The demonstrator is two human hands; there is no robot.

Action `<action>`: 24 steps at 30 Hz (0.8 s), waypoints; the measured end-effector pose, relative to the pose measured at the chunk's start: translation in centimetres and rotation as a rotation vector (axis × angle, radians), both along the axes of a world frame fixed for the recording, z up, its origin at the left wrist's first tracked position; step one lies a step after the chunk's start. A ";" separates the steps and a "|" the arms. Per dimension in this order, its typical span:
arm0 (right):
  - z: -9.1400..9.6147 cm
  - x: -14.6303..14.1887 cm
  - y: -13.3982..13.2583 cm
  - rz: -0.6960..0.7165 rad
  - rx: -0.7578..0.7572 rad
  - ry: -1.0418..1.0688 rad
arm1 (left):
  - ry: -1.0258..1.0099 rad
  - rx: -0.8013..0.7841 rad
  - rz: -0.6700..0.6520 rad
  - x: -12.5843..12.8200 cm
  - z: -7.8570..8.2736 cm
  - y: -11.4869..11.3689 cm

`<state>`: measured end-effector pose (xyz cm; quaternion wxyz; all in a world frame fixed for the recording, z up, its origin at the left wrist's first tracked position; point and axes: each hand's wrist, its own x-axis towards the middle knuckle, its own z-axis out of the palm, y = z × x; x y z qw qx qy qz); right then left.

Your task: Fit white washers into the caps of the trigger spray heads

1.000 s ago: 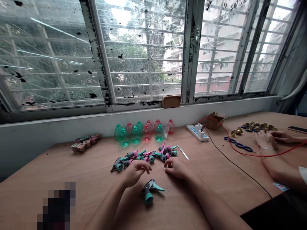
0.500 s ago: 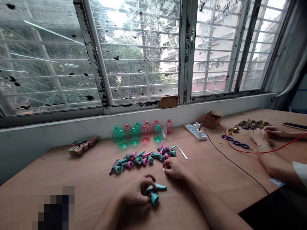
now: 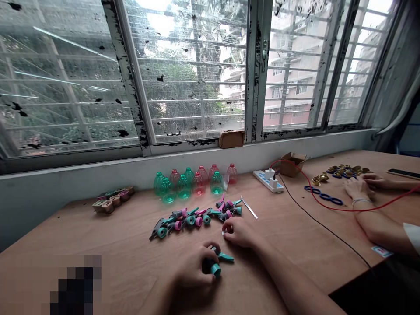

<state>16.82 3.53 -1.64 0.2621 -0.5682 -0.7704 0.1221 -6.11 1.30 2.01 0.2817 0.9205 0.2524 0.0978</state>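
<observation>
5 green bottles (image 3: 183, 186) | 5 red bottles (image 3: 197, 183) | 1 power strip (image 3: 268, 181) | 1 cardboard box (image 3: 290, 165)

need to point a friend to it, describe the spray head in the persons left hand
On the wooden table under the window lies a heap of trigger spray heads. Nearest the person, one teal head sits apart, the only one gripped, in the left hand.

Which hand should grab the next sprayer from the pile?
Probably the right hand: its fingers sit just beside the pile of spray tops. The left hand is busy, wrapped around a teal spray top farther from the pile.
</observation>
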 end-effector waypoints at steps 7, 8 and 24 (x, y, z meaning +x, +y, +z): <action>0.0 -0.2 -0.2 0.023 0.008 0.022 | -0.001 0.018 -0.022 0.1 -0.2 -0.1; 0.0 -0.2 -0.2 0.022 0.006 0.022 | 0.001 0.011 -0.032 0.0 -0.1 0.0; 0.5 -0.6 -0.4 0.057 -0.020 -0.029 | -0.123 0.028 0.039 0.4 -0.4 0.3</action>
